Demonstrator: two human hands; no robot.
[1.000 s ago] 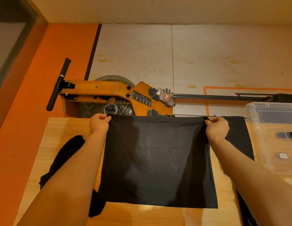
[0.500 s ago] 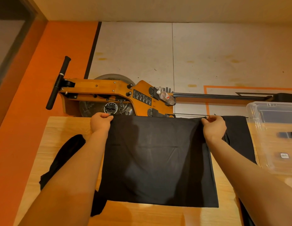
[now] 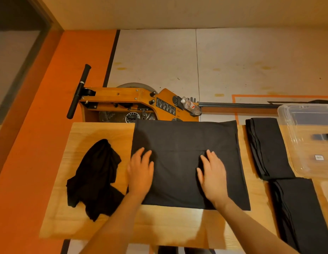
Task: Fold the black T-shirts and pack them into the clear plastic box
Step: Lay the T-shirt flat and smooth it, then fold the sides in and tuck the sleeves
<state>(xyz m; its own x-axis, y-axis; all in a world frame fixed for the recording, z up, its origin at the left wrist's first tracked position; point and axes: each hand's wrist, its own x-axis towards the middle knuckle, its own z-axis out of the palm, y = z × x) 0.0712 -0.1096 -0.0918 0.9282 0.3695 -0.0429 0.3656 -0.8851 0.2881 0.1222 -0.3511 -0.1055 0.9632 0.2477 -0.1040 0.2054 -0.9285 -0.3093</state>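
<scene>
Now we press our left hand (image 3: 140,176) and right hand (image 3: 212,177), both spread flat, on one near-square black T-shirt (image 3: 185,149) lying mid-bench (image 3: 97,131). Two folded T-shirts (image 3: 267,147) lie rightward, long axes front-to-back; one crumpled T-shirt (image 3: 97,178) lies left. We cannot tell what the clear plastic box (image 3: 310,142) holds.

The flat T-shirt (image 3: 187,158), the crumpled one (image 3: 97,178) and two folded stacks (image 3: 267,147) (image 3: 302,213) are plain black. The desk (image 3: 159,224) is pale wood grain. The box (image 3: 310,143) is clear. The machine (image 3: 141,103) is orange with black fittings.
</scene>
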